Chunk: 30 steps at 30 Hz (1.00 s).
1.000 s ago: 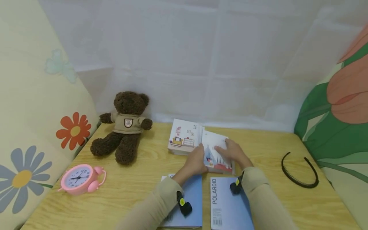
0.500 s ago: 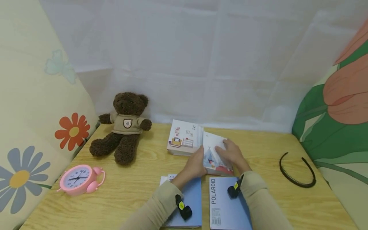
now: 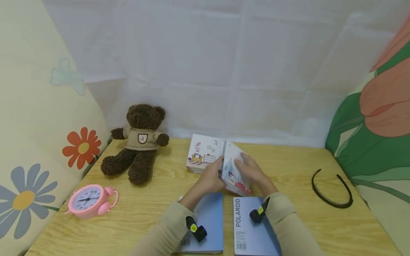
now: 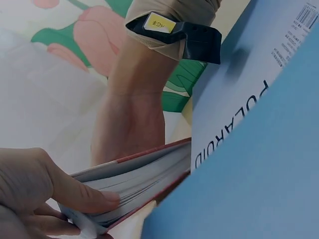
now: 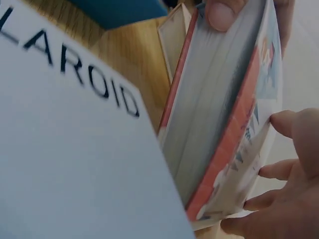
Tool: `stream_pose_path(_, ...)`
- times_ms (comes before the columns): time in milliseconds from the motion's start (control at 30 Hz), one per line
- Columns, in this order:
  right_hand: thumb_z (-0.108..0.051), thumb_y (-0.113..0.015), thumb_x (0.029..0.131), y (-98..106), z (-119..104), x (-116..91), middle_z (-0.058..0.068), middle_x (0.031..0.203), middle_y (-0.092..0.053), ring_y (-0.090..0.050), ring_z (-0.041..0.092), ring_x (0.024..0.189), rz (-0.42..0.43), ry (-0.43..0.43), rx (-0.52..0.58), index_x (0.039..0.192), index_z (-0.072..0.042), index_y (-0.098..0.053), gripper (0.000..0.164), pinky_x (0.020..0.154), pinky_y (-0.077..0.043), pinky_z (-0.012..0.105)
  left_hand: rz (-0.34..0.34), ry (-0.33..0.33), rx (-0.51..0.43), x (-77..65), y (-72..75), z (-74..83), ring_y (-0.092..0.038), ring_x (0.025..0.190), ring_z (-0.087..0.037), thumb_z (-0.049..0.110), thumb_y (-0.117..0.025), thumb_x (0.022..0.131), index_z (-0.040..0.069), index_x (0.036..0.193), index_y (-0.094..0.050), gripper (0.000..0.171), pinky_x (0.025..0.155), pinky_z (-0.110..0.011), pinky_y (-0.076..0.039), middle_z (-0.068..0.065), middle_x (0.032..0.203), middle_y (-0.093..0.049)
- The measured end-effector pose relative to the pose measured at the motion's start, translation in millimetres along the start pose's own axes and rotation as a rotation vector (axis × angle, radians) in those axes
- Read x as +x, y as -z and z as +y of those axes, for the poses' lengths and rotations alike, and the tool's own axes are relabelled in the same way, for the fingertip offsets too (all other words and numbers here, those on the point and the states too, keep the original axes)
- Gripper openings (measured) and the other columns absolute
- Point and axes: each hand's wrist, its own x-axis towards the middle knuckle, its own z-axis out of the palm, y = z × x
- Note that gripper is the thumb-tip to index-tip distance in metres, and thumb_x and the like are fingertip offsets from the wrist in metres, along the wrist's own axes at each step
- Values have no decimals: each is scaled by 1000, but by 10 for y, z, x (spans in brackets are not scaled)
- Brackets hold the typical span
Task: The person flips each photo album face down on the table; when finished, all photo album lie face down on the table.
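A small, thick photo album (image 3: 235, 167) with a tent-patterned cover and red edges stands tilted near the middle of the table. My left hand (image 3: 209, 179) grips its left side, and in the left wrist view the thumb (image 4: 99, 199) lies against the page edges. Fingertips of my right hand (image 3: 254, 172) press on the cover near its right side, the fingers spread in the right wrist view. Touching or close behind on the left lies another thick illustrated album (image 3: 200, 146). Blue albums lie below my wrists, the right one (image 3: 253, 234) marked POLAROID, the left one (image 3: 213, 220) partly covered by my arm.
A brown teddy bear (image 3: 142, 138) sits at the back left. In front of it is a pink alarm clock (image 3: 86, 201). A black headband (image 3: 333, 202) lies to the right. White cloth (image 3: 182, 71) hangs behind the wooden table (image 3: 144, 220).
The small album has turned from lying nearly face up to standing steeper, its cover facing right. Both hands have shifted slightly left with it. The other things stay in place.
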Motion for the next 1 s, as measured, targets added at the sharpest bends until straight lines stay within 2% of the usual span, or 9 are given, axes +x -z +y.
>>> stream_pose_path(133,-40,-42,105,-2,-55,-30,24,159,-23,-24,42,144,-37,40,110,157,-1,-17,71,117,-17,56,-17,-72,-1,-12,47,89,-58,115,-39,-21,-66,61,-1,151,-33,98,96,-46,-51,-24,138,-53)
stream_pose_path(200,-41,-38,106,6,-86,-44,24,159,-24,-26,42,143,-55,57,173,158,-4,-15,68,117,-18,56,-18,-119,33,-22,78,142,-52,125,-40,-21,-66,63,-2,151,-34,96,103,-48,-46,-24,144,-48)
stream_pose_path(300,-43,-32,107,18,-128,-39,21,160,-25,-29,39,143,-83,67,249,160,-9,-16,65,116,-22,56,-31,-179,118,-37,123,237,-41,135,-42,-11,-78,67,-8,150,-32,94,111,-50,-36,-26,153,-35)
stream_pose_path(433,-44,-28,108,72,-140,-23,18,161,-23,-26,39,144,-98,71,339,160,-11,-16,63,113,-27,60,-65,-201,194,-26,116,375,-35,138,-45,13,-93,66,-9,150,-31,107,113,-56,-30,-29,156,-27)
stream_pose_path(567,-44,-23,108,183,-123,-21,16,162,-19,-25,42,143,-107,76,403,160,-12,-15,61,109,-30,64,-89,-205,270,14,15,488,-38,137,-42,10,-91,67,-6,150,-34,102,112,-54,-33,-25,157,-27)
stream_pose_path(733,-47,-21,107,334,-158,-17,13,165,-12,-27,46,140,-97,78,347,161,-20,-3,63,104,-40,60,-108,-173,390,39,-127,564,-45,124,-39,9,-89,66,1,151,-37,100,97,-43,-49,-19,159,-27)
stream_pose_path(833,-41,-27,108,395,-195,-12,19,163,-16,-36,44,137,-97,83,297,161,-26,0,61,100,-44,57,-110,-176,438,46,-181,581,-45,123,-38,12,-90,65,1,151,-37,101,96,-42,-50,-18,160,-27)
stream_pose_path(900,-37,-30,108,416,-213,-8,23,160,-20,-42,43,133,-99,89,266,161,-28,-1,61,98,-47,55,-116,-181,439,45,-197,581,-45,125,-38,10,-87,67,1,151,-37,99,98,-43,-49,-17,160,-26)
stream_pose_path(1000,-34,-34,108,422,-222,2,25,159,-22,-48,42,128,-104,91,238,161,-28,-4,61,96,-49,52,-114,-172,341,34,-191,550,-41,132,-39,4,-84,66,-1,152,-33,101,103,-45,-46,-18,161,-22)
